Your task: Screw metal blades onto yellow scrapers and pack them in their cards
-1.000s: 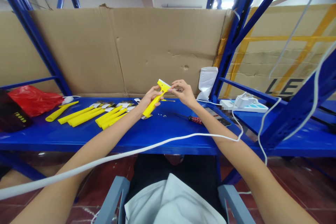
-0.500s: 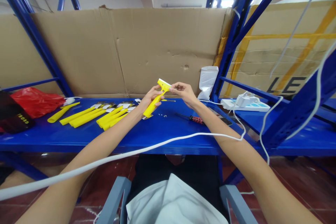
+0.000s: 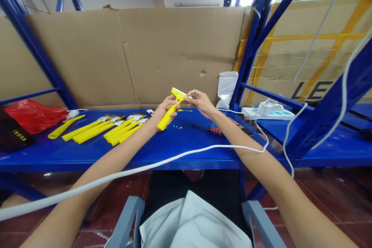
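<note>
Yellow plastic T-shaped tool (image 3: 165,120), raised on a slant above the blue metal tabletop (image 3: 174,151), white-edged head (image 3: 178,94) uppermost, perhaps for a clear view of it. Around the upper handle, left hand (image 3: 163,110) with fingers curled closed, seemingly to steady the tool and leave the head exposed. At the head's right end, right hand (image 3: 202,102) with thumb and forefinger drawn near each other, touching; too small to tell whether pinching the edge or a tiny part. Below, small pale bits (image 3: 178,127) scattered near at hand. Right of those, screwdriver with a red-and-black handle (image 3: 214,130), handle end rightward, probably for easy pickup. Farther left, yellow tube-handled tools (image 3: 93,130) in a loose row, apparently set aside for working room. Behind, upright brown cardboard sheet (image 3: 174,46), likely as a screen.
</note>
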Available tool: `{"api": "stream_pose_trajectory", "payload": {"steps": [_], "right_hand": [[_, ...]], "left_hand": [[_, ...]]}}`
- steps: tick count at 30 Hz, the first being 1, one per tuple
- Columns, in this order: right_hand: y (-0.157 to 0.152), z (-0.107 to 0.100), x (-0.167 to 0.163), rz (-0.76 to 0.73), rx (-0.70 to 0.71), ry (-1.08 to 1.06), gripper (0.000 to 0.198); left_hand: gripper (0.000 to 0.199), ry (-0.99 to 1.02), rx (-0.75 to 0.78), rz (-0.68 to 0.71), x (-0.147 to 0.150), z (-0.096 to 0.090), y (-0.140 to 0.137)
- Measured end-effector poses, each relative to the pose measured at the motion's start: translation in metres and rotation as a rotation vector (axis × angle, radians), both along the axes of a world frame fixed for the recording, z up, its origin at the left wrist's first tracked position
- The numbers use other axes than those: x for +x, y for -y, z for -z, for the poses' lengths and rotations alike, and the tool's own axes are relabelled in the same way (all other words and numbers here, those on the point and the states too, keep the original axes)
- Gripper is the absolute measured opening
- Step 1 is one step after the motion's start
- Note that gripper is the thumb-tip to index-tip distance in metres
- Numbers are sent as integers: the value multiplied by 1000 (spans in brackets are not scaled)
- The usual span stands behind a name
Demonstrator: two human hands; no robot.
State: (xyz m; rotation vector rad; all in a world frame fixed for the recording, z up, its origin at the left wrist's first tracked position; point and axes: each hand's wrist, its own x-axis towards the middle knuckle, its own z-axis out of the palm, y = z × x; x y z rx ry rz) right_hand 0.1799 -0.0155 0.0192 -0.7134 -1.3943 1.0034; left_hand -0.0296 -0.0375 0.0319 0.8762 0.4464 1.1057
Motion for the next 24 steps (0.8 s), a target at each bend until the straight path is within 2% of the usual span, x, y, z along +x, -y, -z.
{"api": "stream_pose_trajectory", "payload": {"steps": [4,7,11,14,16,20,24], "right_hand": [[4,-13,10,-18,18,37,60],[10,-25,25,-95,51,153,54],[17,-31,42,-174,33,363,48],[21,-30,48,-236,10,471,50],[25,-30,52,-195,18,496,56],[43,-28,73,34,103,606,58],[78,-8,100,192,159,991,47]], "left_hand": [[60,92,-56,10,10,-8,20],[58,163,-79,26,20,-7,41],[45,249,-114,19,38,10,68],[45,293,-160,-53,52,28,83],[47,326,-148,-109,61,39,91],[49,360,-106,-208,71,57,100],[48,376,-137,-283,65,72,103]]}}
